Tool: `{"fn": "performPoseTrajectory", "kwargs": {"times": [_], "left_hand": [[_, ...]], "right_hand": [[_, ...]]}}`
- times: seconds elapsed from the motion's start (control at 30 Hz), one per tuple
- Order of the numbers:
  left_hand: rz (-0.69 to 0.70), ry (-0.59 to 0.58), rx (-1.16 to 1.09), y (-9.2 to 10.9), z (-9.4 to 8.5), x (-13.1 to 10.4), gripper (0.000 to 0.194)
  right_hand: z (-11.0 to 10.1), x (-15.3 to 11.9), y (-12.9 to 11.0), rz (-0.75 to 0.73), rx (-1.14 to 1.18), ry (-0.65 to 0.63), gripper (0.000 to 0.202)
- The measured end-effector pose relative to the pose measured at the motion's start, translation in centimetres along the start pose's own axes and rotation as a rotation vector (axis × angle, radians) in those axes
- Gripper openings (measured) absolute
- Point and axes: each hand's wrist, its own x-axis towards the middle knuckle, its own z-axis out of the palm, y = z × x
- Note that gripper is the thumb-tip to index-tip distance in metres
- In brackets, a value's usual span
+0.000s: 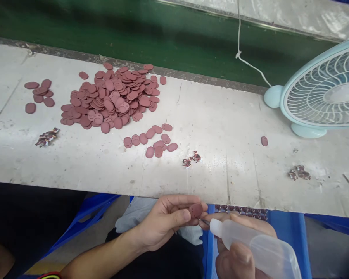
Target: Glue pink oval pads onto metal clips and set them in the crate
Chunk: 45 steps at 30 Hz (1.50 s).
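Observation:
My left hand (pixel 168 223) pinches a small reddish-brown oval disc (pixel 196 210) between thumb and fingers, just off the table's front edge. A translucent white squeeze bottle (pixel 258 244) lies in the closed grip of my right hand (pixel 235 259). Its thin nozzle points left and comes right up to the lower edge of the disc; whether they touch I cannot tell. Straight ahead on the table, more such discs form a big heap (pixel 113 100), with a short row of loose discs (pixel 150 133) in front of it.
A light-blue fan (pixel 308 112) stands at the right on the white table (pixel 215 116). Small dark brown-and-white pieces (pixel 48 137) lie in little clusters, another cluster (pixel 299 173) being near the fan. Below the edge sits a blue tray (pixel 301 240) with rows of small dark pieces (pixel 244 211).

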Motion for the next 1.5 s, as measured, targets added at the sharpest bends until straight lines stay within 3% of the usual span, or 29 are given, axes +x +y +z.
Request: {"fn": "performPoseTrajectory", "kwargs": {"times": [0.13,0.23,0.37,0.53,0.6,0.67,0.73,0.77,0.87,0.97,1.07,1.17,1.3,1.43,1.5], "left_hand": [[0.001,0.003,-0.015,0.0,0.1,0.0,0.033],[0.007,-0.014,-0.023,0.2,0.2,-0.1,0.031],[0.026,-0.059,-0.032,0.8,0.3,-0.1,0.026],[0.057,-0.075,-0.038,1.3,0.0,-0.3,0.026],[0.067,-0.059,-0.040,1.4,-0.1,-0.5,0.026],[0.077,-0.033,-0.038,1.5,-0.3,-0.6,0.026],[0.083,-0.002,-0.033,1.7,-0.5,-0.7,0.026],[0.086,0.012,-0.028,1.8,-0.6,-0.8,0.026],[0.099,0.039,-0.004,2.3,-0.9,-1.0,0.026],[0.114,0.046,0.009,2.7,-0.9,-1.2,0.026],[0.127,0.053,0.007,2.9,-0.8,-1.4,0.025],[0.135,0.075,0.015,3.0,-0.8,-1.5,0.024],[0.152,0.094,0.028,3.0,-1.1,-1.6,0.025],[0.158,0.095,0.048,2.9,-1.2,-1.4,0.024],[0.162,0.099,0.081,2.8,-1.2,-1.3,0.025]], "right_hand": [[0.7,-0.2,0.0,-0.086,-0.065,0.101,0.026],[0.0,0.5,-0.5,0.010,0.037,0.029,0.027],[-2.2,3.9,-0.3,0.423,0.611,-0.099,0.025],[-4.2,9.8,3.9,0.941,1.611,-0.198,0.031],[-4.6,11.1,5.6,1.084,1.802,-0.307,0.023],[-4.7,11.2,6.1,1.093,1.841,-0.383,0.025],[-4.4,10.2,5.4,0.895,1.744,-0.381,0.039],[-4.0,9.4,4.7,0.748,1.556,-0.366,0.045],[-1.8,7.6,2.7,0.366,0.699,-0.298,0.036],[1.3,8.2,2.2,0.101,-0.160,-0.274,0.016],[3.8,10.3,3.1,-0.180,-0.811,-0.308,0.028],[4.3,11.9,3.8,-0.216,-0.940,-0.354,0.028],[2.6,11.9,3.0,-0.146,-0.907,-0.351,0.018],[0.5,9.5,1.0,0.152,-0.608,-0.329,0.021],[-0.1,7.6,0.0,0.248,-0.375,-0.398,0.018]]}}
